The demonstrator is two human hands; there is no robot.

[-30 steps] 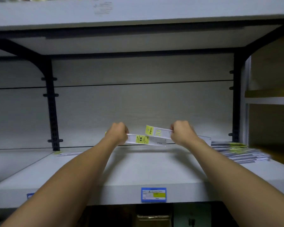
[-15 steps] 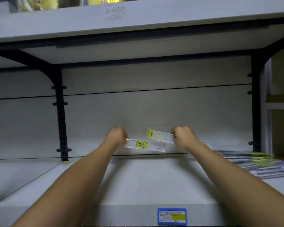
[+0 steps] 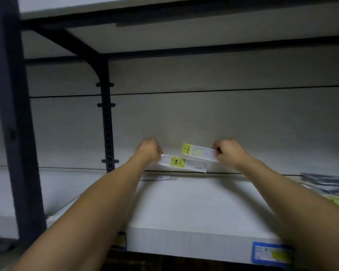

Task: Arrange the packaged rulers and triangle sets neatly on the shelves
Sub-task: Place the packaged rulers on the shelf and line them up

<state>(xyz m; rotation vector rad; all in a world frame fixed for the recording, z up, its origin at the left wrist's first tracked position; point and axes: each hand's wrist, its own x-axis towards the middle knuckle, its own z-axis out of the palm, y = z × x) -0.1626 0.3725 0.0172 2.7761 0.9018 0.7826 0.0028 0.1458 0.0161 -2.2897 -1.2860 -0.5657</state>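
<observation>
Both arms reach to the back of a white shelf (image 3: 194,212). My left hand (image 3: 150,150) grips one end of a packaged ruler (image 3: 184,163), a clear sleeve with a yellow label, held level above the shelf. My right hand (image 3: 226,151) grips a second packaged ruler (image 3: 198,151) with a yellow top card, slightly higher and behind the first. The two packs overlap in the middle, close to the back panel. Another flat ruler pack (image 3: 159,178) lies on the shelf under my left wrist.
A pile of packaged sets (image 3: 327,184) lies at the shelf's right edge, blurred. A black slotted upright (image 3: 108,124) and bracket stand at the left. Another shelf board (image 3: 184,34) hangs overhead. A blue price tag (image 3: 270,255) sits on the shelf's front edge.
The camera has swung left and closer, so the upright and hands sit further right in view. Both hands keep their grip on the rulers at about the same spot by the back panel.
</observation>
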